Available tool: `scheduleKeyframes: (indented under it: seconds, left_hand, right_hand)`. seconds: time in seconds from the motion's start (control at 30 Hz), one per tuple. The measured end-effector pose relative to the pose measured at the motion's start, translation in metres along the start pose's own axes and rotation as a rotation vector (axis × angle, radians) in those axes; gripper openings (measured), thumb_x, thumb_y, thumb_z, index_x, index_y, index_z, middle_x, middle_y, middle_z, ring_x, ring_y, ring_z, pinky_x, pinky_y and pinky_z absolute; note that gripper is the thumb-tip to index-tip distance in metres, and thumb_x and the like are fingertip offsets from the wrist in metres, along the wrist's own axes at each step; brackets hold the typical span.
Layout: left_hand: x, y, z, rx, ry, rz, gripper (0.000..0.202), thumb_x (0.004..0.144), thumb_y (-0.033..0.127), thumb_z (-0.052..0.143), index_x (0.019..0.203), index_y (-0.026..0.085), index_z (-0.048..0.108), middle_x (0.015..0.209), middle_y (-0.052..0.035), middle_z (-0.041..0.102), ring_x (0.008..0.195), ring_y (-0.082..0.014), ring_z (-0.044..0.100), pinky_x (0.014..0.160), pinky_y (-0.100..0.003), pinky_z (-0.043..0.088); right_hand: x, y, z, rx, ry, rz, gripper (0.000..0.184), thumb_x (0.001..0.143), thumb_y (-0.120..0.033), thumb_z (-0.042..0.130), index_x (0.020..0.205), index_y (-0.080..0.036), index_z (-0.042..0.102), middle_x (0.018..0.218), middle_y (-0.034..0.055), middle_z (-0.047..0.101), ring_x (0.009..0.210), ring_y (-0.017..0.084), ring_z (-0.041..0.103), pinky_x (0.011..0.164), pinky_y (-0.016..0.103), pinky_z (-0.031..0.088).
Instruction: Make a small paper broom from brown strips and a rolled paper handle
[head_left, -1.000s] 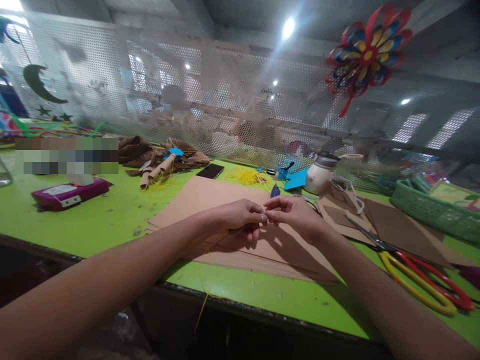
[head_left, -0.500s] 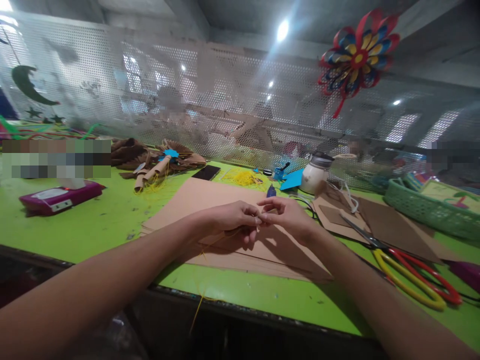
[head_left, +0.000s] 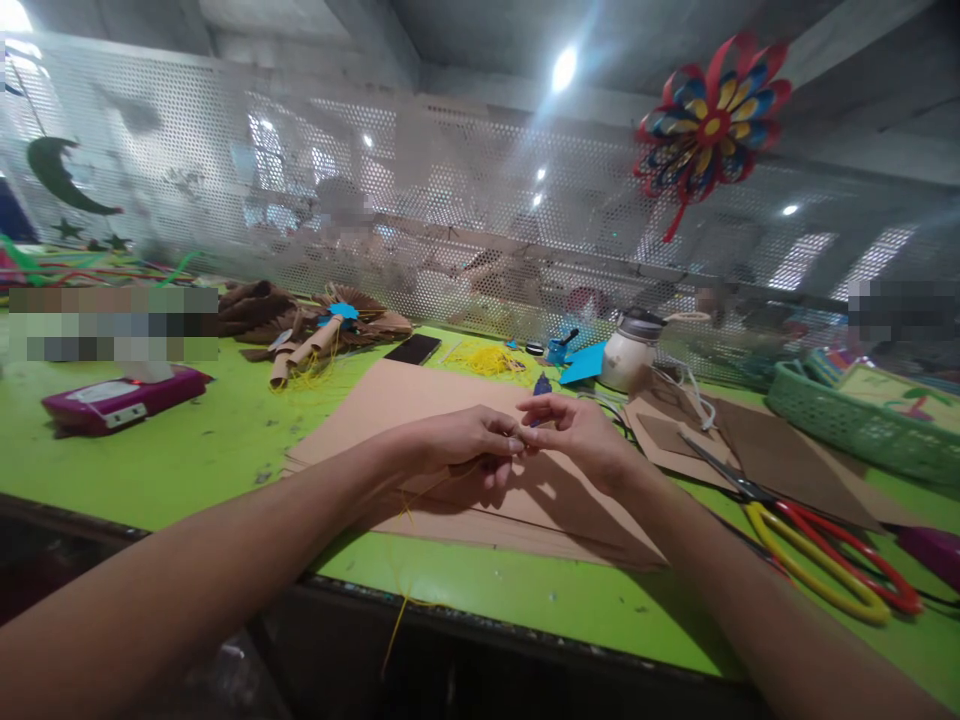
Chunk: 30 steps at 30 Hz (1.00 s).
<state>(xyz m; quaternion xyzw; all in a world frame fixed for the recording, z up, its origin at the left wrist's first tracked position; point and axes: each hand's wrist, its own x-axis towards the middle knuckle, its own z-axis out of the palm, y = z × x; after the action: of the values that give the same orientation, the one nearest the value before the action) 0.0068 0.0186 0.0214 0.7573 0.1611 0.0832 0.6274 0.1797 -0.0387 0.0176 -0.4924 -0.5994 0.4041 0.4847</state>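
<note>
Over a stack of light brown paper sheets (head_left: pixel 360 420), both hands meet fingertip to fingertip. My left hand (head_left: pixel 476 440) is closed in a pinch, its lower fingers curled beneath. A yellow string (head_left: pixel 400 620) runs from under that hand, across the sheets and down over the table's front edge. My right hand (head_left: pixel 581 440) pinches with thumb and forefinger at the same spot. Whatever small piece lies between the fingertips is mostly covered by them. Just behind the right fingers a dark blue tip (head_left: pixel 542 384) of some object shows.
Large scissors (head_left: pixel 810 545) with red and yellow handles lie at right, by brown card pieces (head_left: pixel 787 455) and a green basket (head_left: pixel 862 425). Behind stand a white jar (head_left: pixel 630 350), a phone (head_left: pixel 412 348) and yellow strings (head_left: pixel 487 358). A purple device (head_left: pixel 124 400) is at left.
Both hands keep nearly the same pose, fingertips still together. The view has shifted very slightly; nothing on the table has visibly moved.
</note>
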Motion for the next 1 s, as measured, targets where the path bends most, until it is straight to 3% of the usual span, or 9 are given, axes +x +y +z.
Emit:
scheduleKeyframes:
  seconds: [0.13,0.3,0.57,0.77,0.9,1.0]
  left_hand:
    - [-0.001,-0.002,-0.003,-0.022,-0.003,0.007,0.019,0.081,0.032,0.052,0.085,0.014,0.055,0.056,0.0007,0.057,0.05,-0.0099,0.052,0.054,-0.024,0.039]
    - [-0.001,0.0,-0.005,-0.009,-0.002,0.014,0.013,0.081,0.027,0.05,0.078,0.015,0.054,0.055,0.0013,0.056,0.051,-0.0101,0.053,0.054,-0.024,0.04]
    - [-0.002,-0.002,-0.007,-0.062,-0.055,0.035,0.016,0.08,0.028,0.052,0.084,0.013,0.056,0.058,-0.0001,0.057,0.051,-0.0094,0.052,0.055,-0.023,0.042]
    - [-0.004,-0.002,-0.008,-0.07,-0.026,-0.025,0.017,0.081,0.03,0.051,0.083,0.014,0.056,0.058,-0.0005,0.057,0.048,-0.0095,0.051,0.049,-0.022,0.04]
    - [-0.003,-0.008,-0.008,-0.168,-0.028,-0.018,0.016,0.079,0.026,0.051,0.087,0.013,0.054,0.058,-0.001,0.057,0.047,-0.0098,0.051,0.05,-0.024,0.044]
    - [-0.003,-0.013,-0.008,-0.252,-0.036,0.023,0.015,0.079,0.024,0.05,0.089,0.012,0.053,0.057,-0.0011,0.056,0.046,-0.0114,0.052,0.05,-0.027,0.046]
  right_hand:
    - [0.0,0.001,-0.008,0.108,-0.044,0.011,0.045,0.057,-0.028,0.078,0.096,-0.013,0.061,0.08,0.0037,0.064,0.067,0.016,0.065,0.069,0.035,0.053]
    - [0.001,0.0,-0.016,0.194,-0.016,0.035,0.033,0.06,-0.025,0.076,0.089,-0.014,0.063,0.08,0.0035,0.064,0.065,0.016,0.065,0.07,0.037,0.053]
    - [-0.001,-0.002,-0.017,0.223,-0.009,0.054,0.033,0.057,-0.021,0.077,0.086,-0.015,0.064,0.08,0.0042,0.062,0.071,0.018,0.063,0.073,0.041,0.054]
    - [-0.001,-0.004,-0.017,0.233,-0.021,0.065,0.029,0.059,-0.021,0.076,0.086,-0.015,0.065,0.085,0.0059,0.063,0.073,0.018,0.064,0.076,0.041,0.053]
    - [-0.001,-0.003,-0.022,0.248,-0.073,0.105,0.03,0.065,-0.026,0.072,0.092,-0.015,0.063,0.088,0.0069,0.064,0.073,0.016,0.064,0.077,0.037,0.051]
    - [0.001,-0.003,-0.026,0.235,-0.037,0.156,0.03,0.072,-0.035,0.067,0.093,-0.014,0.062,0.082,0.0066,0.064,0.069,0.014,0.063,0.071,0.032,0.051]
